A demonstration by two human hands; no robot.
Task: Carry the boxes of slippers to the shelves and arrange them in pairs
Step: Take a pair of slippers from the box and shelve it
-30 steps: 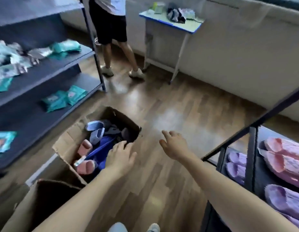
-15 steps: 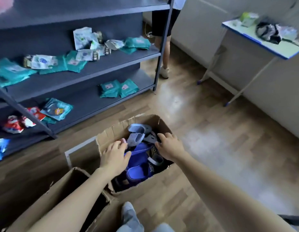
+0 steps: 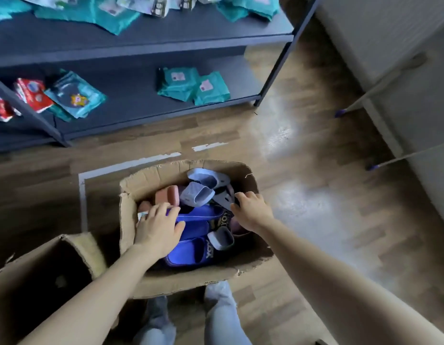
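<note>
Dim daylight, floor [image 3: 278, 130] glare, motion blur, wide-angle edge distortion

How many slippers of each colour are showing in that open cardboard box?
Blue slippers: 2
Lilac slippers: 2
Pink slippers: 2
Grey slippers: 2
Total: 8 showing; others may lie hidden beneath.

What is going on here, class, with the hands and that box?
A person leans over an open box of mixed slippers on the floor. The left hand lies flat on a blue slipper. The right hand reaches in at the box's right side, by a grey slipper, its grip unclear. The box is not yet lifted. Another box stands at the lower left, and the shelf behind holds teal packets.
</note>
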